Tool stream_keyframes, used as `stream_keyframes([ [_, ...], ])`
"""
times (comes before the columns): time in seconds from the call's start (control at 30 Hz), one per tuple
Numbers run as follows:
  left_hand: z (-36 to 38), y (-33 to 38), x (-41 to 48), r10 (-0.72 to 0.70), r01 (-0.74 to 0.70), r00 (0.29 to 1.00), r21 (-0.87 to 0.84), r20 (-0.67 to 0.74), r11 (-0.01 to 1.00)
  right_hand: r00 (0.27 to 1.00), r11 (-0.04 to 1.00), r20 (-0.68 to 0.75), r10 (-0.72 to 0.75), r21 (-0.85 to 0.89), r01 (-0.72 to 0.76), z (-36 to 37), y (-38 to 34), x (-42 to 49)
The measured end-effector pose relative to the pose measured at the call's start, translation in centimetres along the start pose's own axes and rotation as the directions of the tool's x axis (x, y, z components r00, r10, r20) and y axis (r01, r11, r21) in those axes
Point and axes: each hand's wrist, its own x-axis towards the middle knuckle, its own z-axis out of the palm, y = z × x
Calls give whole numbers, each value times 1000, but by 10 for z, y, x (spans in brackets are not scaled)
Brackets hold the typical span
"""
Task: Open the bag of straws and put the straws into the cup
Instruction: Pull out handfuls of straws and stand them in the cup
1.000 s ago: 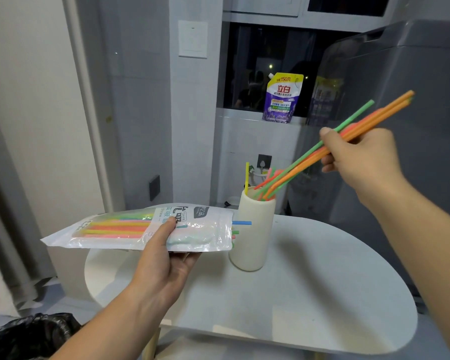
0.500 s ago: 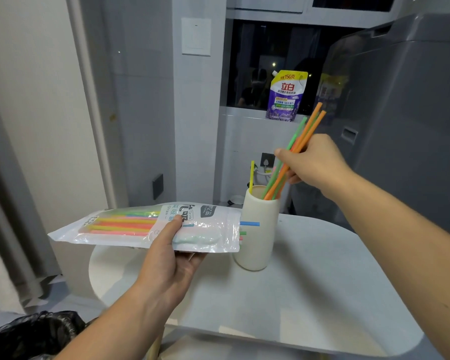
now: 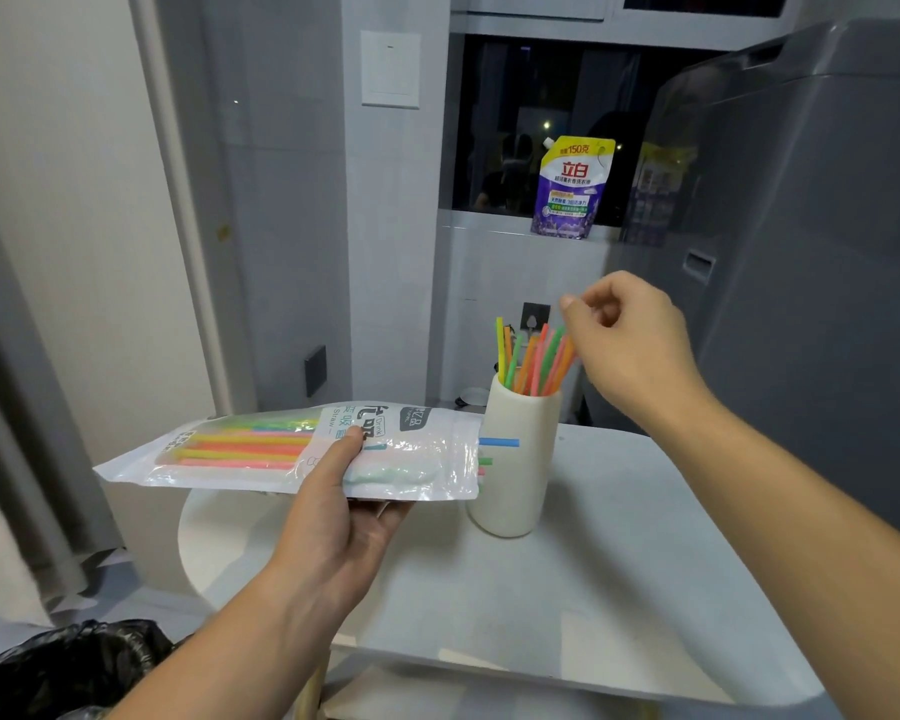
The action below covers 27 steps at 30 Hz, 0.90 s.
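A tall cream cup (image 3: 520,459) stands on the white table (image 3: 619,589). Several coloured straws (image 3: 533,358) stand upright in it, yellow, green, orange and pink. My left hand (image 3: 333,517) holds the clear plastic straw bag (image 3: 261,449) flat, just left of the cup. More straws lie inside the bag, and a blue straw tip (image 3: 500,442) and a green one poke out of its open right end. My right hand (image 3: 627,345) hovers just above and to the right of the straws in the cup, fingers loosely curled and holding nothing.
A grey appliance (image 3: 801,252) stands behind the table on the right. A purple detergent pouch (image 3: 572,189) sits on the window ledge. A black bin bag (image 3: 58,667) is on the floor at lower left. A curtain hangs at the far left.
My right hand lowered the bunch of straws into the cup and let go; they now stand in it. My left hand kept the bag still.
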Motion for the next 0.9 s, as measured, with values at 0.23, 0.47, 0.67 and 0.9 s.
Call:
stream_keyframes([
  [0.23,2,4,0,88,-98,993,126,82,987,864,839,342,369,278,-468,29,16,-74],
  [0.47,8,-3,-10,238,-289,956,400,174,870,583,277,634,508,520,-808,58,18,-118],
  [0.67,7,-6,-8,238,-270,963,416,128,868,627,379,584,515,500,-778,61,26,-120],
  [0.9,4,-6,-7,142,-159,987,299,78,941,683,404,568,460,552,-730,57,32,-113],
])
